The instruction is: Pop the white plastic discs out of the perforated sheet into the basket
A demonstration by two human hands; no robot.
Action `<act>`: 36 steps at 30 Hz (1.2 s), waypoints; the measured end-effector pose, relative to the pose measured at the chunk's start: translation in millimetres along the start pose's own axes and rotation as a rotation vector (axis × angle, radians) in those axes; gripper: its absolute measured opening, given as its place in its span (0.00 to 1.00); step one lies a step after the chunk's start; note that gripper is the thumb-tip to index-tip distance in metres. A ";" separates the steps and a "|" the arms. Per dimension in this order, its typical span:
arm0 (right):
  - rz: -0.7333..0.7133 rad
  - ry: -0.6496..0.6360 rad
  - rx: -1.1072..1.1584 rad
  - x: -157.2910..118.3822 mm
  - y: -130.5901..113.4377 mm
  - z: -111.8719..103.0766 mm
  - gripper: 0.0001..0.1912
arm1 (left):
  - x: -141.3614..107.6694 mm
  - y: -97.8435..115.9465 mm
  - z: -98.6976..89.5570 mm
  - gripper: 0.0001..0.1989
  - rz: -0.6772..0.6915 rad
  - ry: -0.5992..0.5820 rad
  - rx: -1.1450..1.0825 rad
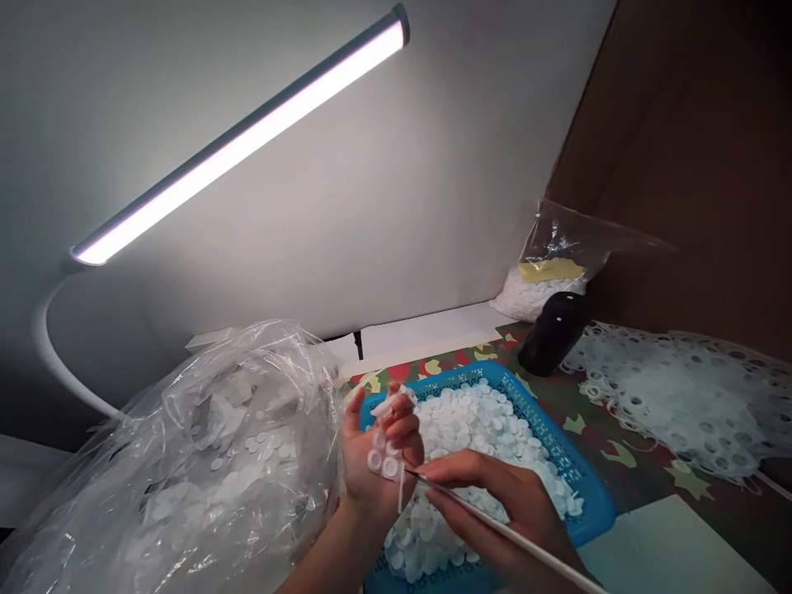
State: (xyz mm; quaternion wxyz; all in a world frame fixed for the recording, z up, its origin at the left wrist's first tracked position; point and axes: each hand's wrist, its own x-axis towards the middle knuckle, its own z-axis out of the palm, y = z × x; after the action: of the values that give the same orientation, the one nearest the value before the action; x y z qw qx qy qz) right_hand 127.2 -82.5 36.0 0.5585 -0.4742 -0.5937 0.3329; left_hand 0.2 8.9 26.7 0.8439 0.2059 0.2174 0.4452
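My left hand (pixel 384 454) is turned palm up, its fingers curled over a small cluster of translucent white round pieces (pixel 384 460). A narrow white strip hangs from the cluster. My right hand (pixel 495 503) pinches a slim pale stick tool (pixel 516 540) with a dark thin tip. That tip meets the edge of the pieces at my left palm. Both hands are over a blue perforated plastic basket (pixel 597 503) heaped with white discs (pixel 473 425).
A large clear plastic bag (pixel 154 495) with loose white discs lies at left. A tied bag (pixel 538 289), a black cylindrical object (pixel 553 332) and a pile of punched translucent sheets (pixel 686 396) are at right. A lit tube lamp (pixel 247 140) hangs above.
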 end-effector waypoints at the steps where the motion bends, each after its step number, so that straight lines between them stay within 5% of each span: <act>1: -0.017 -0.003 -0.018 -0.3 0.0 1.1 0.06 | -0.4 -1.1 0.9 0.23 -0.006 -0.003 0.022; 9: -0.291 -0.132 -0.135 1.7 6.0 1.3 0.09 | -3.8 -5.6 8.1 0.29 -0.085 -0.170 -0.041; 21: -0.405 -0.169 -0.144 2.7 16.7 -0.1 0.07 | -3.2 -7.5 9.1 0.29 -0.073 -0.115 0.077; 30: -0.407 -0.177 -0.148 1.8 20.0 0.2 0.07 | -2.6 -7.9 11.1 0.29 -0.128 -0.055 -0.070; 36: -0.512 -0.239 -0.342 8.1 17.8 -5.7 0.09 | -4.0 -8.5 10.9 0.28 -0.135 -0.060 -0.093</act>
State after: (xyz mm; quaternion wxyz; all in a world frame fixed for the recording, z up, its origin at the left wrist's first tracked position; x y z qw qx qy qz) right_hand 136.7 -69.9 23.2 0.4627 -0.3543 -0.8021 0.1304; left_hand 9.8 -0.5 31.8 0.8868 0.1645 0.1844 0.3904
